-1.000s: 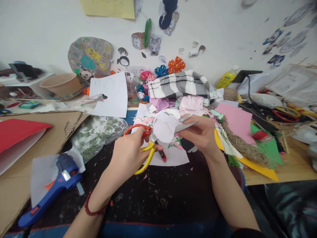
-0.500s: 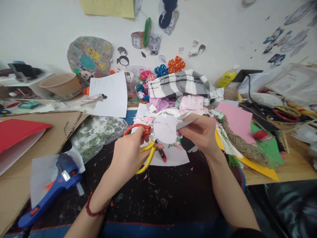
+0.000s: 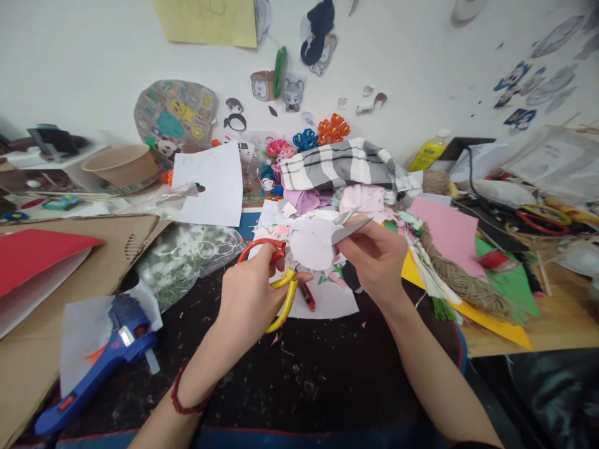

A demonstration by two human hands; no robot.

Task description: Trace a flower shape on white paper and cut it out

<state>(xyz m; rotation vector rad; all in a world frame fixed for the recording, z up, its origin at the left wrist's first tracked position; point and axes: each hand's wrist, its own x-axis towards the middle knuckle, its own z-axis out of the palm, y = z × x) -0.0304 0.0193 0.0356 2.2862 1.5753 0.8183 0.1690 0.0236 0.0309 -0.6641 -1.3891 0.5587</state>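
Observation:
My left hand (image 3: 248,293) grips the orange-and-yellow handles of a pair of scissors (image 3: 286,295). The steel blades (image 3: 350,226) run behind a round white paper piece (image 3: 311,243), and their tips show beyond its right edge. My right hand (image 3: 379,257) pinches that paper at its right side, close to the blades. Below the hands, a small black-and-red marker (image 3: 307,296) lies on a white paper sheet (image 3: 332,299), partly hidden by the yellow handle.
A blue hot glue gun (image 3: 100,355) lies on the left, by brown cardboard (image 3: 70,262). Fabric scraps, including plaid cloth (image 3: 344,165), are heaped behind the hands. Jute twine (image 3: 461,280) and pink card (image 3: 444,231) lie to the right. Paper scraps litter the black mat (image 3: 299,380).
The paper piece and blades have shifted slightly, with the blade tips now angled further upward. The view has tilted a little, moving the background objects lower in the frame.

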